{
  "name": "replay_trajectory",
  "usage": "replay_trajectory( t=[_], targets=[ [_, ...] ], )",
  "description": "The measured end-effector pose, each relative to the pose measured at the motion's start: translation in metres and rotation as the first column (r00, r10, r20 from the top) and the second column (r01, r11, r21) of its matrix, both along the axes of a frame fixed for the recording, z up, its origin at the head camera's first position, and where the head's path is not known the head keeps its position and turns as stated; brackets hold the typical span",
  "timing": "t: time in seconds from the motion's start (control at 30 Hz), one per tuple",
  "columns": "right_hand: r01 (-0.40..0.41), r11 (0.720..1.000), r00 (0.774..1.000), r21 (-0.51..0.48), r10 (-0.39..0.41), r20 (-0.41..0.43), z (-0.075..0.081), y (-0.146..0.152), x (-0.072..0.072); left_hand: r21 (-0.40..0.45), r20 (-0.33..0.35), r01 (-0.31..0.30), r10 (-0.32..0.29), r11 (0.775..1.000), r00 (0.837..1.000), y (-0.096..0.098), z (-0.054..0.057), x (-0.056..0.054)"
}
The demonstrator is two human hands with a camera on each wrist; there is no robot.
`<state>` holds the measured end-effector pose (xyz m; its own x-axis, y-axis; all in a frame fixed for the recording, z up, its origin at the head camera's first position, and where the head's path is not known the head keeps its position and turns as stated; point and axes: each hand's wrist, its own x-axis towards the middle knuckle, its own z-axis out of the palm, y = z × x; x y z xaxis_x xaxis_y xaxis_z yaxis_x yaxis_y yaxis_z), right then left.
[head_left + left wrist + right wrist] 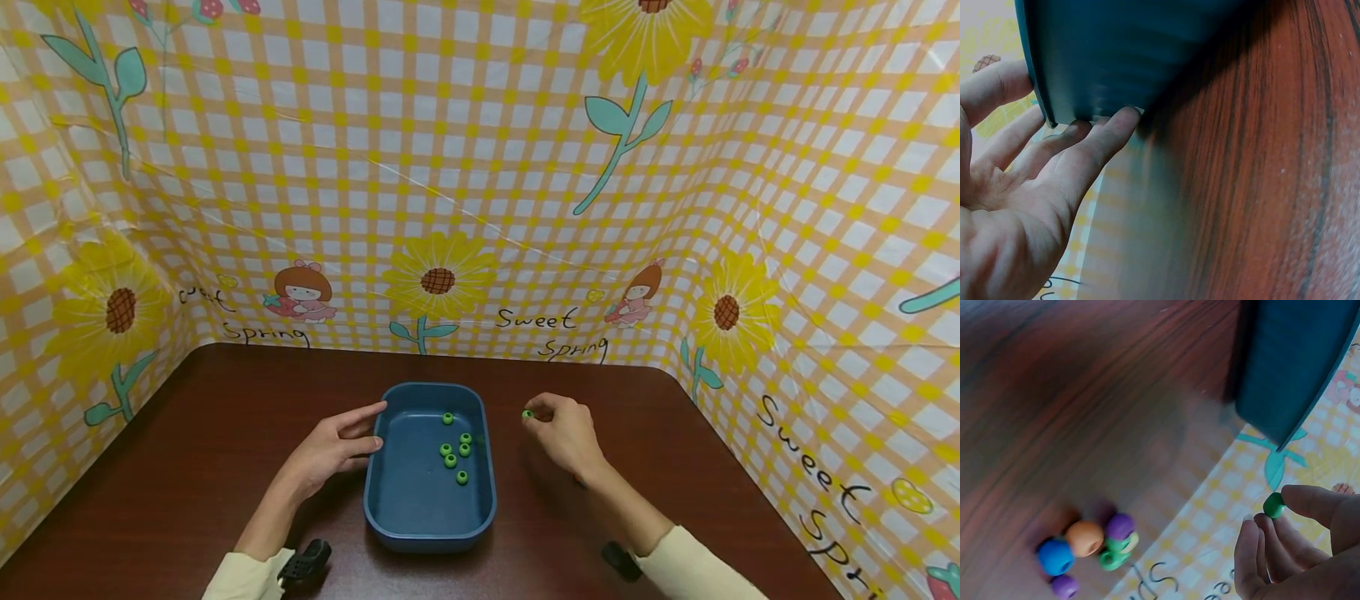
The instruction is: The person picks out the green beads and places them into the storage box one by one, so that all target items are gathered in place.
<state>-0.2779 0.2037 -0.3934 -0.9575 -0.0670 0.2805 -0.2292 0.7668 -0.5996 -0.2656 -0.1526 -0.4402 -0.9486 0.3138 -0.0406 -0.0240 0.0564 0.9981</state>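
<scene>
A blue rectangular bin stands on the dark wooden table, with several green beads loose on its floor, mostly toward the right side. My left hand rests against the bin's left side; in the left wrist view its extended fingers touch the outer wall. To the right of the bin, raised off the table, my right hand pinches one green bead between thumb and fingertips.
In the right wrist view, a blue bead, an orange bead, purple beads and a green bead lie clustered on the table. A checked, flower-printed cloth walls the table's back and sides.
</scene>
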Motion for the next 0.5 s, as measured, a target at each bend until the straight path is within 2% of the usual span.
replay_trajectory(
  t=[0.2, 0.5],
  targets=[
    [-0.027, 0.999, 0.998, -0.022, 0.026, -0.049, 0.003, -0.020, -0.002, 0.002, -0.002, 0.002, -0.002, 1.000, 1.000, -0.001, 0.000, 0.001],
    [-0.057, 0.997, 0.996, -0.044, 0.054, -0.071, 0.003, -0.044, -0.003, 0.007, -0.004, 0.004, -0.004, 1.000, 1.000, 0.000, -0.001, -0.001]
  ],
)
